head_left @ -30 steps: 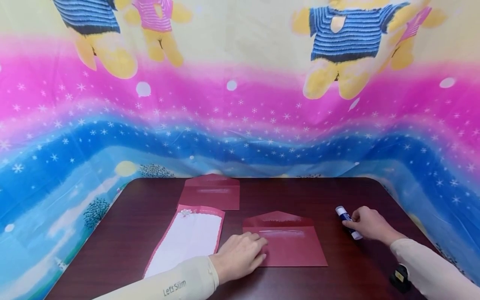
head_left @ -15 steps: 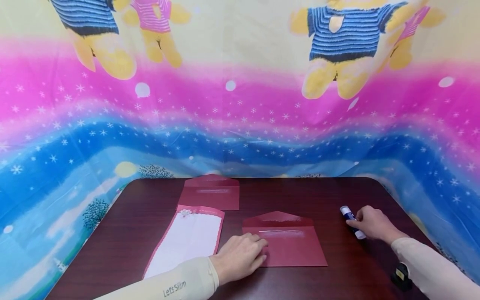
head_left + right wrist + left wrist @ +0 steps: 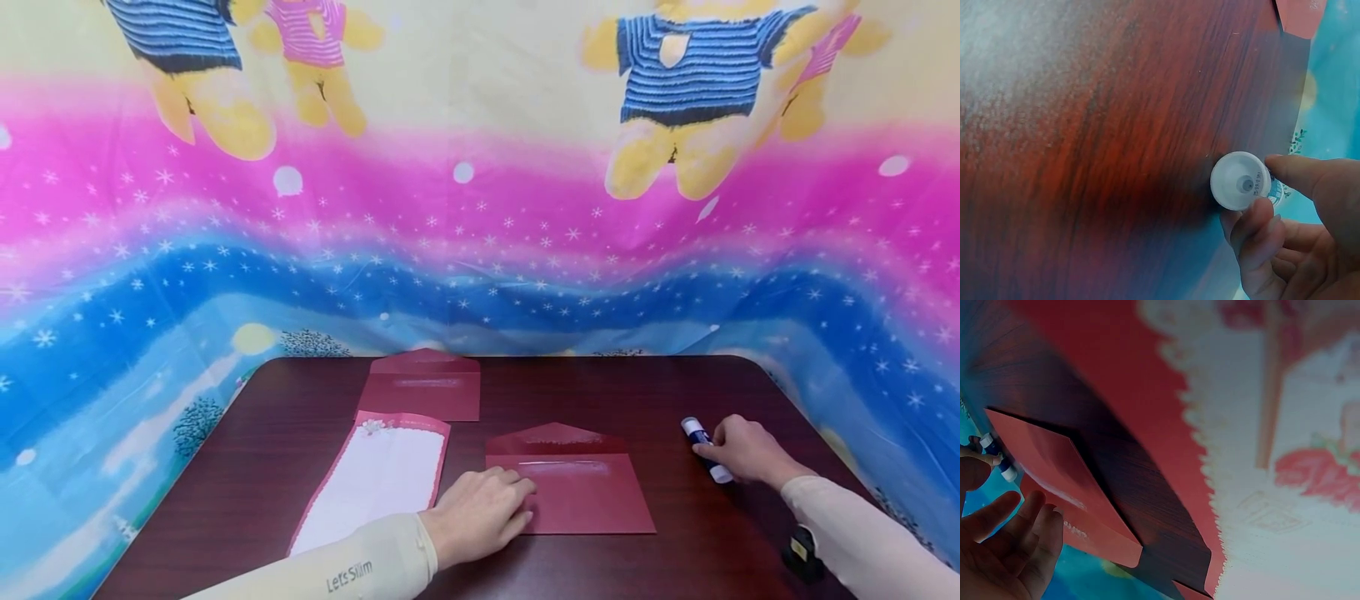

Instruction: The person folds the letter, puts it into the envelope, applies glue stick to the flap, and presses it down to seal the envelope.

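A red envelope (image 3: 585, 500) lies on the dark wooden table with its flap unfolded away from me. My left hand (image 3: 480, 512) rests at its left edge, fingers loosely bent; the left wrist view shows these fingers (image 3: 1047, 550) pinching nothing. Off to the right, my right hand (image 3: 746, 450) pinches a blue and white glue stick (image 3: 697, 435) between thumb and fingers, low over the tabletop. Its round white end (image 3: 1229, 184) faces the right wrist camera. Whether the stick touches the table I cannot tell.
Left of my left hand lies a white sheet of letter paper (image 3: 375, 483) with a red border, partly under my sleeve. Behind it is a second red envelope (image 3: 427, 396), flap also unfolded. A printed cloth (image 3: 525, 208) hangs around the table's far edge.
My right hand has shifted the glue stick slightly to the right, then a touch nearer. The left hand, both envelopes and the paper stay in place.
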### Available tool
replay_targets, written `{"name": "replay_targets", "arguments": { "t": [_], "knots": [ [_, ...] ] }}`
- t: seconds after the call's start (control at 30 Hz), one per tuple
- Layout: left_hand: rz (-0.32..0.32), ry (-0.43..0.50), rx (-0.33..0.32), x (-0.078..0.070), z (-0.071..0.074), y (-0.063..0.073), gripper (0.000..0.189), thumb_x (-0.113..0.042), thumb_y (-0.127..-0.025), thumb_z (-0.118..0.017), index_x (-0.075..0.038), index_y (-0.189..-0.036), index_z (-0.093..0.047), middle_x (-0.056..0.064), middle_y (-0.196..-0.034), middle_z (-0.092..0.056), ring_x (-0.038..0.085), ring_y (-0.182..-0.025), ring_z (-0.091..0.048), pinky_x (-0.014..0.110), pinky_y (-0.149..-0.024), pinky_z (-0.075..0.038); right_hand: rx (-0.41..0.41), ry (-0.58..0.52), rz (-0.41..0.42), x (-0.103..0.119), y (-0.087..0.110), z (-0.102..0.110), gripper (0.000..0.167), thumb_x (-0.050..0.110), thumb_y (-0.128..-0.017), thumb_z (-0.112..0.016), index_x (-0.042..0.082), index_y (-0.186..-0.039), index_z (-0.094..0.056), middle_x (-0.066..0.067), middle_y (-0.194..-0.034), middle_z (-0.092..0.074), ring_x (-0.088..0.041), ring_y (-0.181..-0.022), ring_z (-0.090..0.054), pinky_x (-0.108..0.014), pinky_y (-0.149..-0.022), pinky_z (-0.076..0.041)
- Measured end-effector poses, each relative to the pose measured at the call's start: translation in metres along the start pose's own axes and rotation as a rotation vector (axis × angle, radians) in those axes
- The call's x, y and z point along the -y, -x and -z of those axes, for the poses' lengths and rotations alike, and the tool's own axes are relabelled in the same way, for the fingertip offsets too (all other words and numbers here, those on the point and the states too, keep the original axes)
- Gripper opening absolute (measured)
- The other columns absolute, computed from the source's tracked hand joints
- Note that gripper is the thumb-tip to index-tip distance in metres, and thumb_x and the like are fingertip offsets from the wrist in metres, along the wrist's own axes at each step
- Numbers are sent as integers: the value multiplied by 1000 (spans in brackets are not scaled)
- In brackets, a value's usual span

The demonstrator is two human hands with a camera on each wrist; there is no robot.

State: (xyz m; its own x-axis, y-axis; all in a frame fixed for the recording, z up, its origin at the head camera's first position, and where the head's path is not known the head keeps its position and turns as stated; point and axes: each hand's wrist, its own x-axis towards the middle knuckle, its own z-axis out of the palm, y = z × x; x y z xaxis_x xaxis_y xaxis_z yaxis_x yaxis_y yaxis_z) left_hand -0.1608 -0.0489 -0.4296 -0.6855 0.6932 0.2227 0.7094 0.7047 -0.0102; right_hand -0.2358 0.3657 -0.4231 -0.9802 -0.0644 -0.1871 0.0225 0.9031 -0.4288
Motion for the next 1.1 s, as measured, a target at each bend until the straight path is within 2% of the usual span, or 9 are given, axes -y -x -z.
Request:
{"name": "replay_targets", "arguments": {
  "t": [0.33, 0.77, 1.1],
  "knots": [
    [-1, 1, 8, 0, -1, 0, 22, -37, -95, -67, -24, -113, -69, -9, -96, -72, 5, -81, -65, 22, -66, -55, 5, 16, -7, -2, -1, 2, 29, 26, -94, -69, 7, -73, -65, -3, -59, -57, -14, -48, -52, -31, -48, -47],
    [-15, 11, -6, -1, -2, 0, 20, -36, -95, -68, -22, -109, -69, -8, -94, -71, 5, -80, -64, 22, -65, -54, 10, 9, -9, -2, -3, 3, 28, 28, -94, -69, 1, -88, -69, -4, -69, -61, -15, -53, -55, -33, -51, -50],
    [-7, 12, 1, -2, -3, 0, 20, -37, -95, -67, -23, -109, -69, -10, -93, -70, 4, -79, -63, 21, -64, -53, 6, 72, 18, 1, 0, 7, 24, 24, -95, -67, 2, -85, -71, -3, -71, -64, -15, -62, -56, -32, -57, -46]
  ]
}}
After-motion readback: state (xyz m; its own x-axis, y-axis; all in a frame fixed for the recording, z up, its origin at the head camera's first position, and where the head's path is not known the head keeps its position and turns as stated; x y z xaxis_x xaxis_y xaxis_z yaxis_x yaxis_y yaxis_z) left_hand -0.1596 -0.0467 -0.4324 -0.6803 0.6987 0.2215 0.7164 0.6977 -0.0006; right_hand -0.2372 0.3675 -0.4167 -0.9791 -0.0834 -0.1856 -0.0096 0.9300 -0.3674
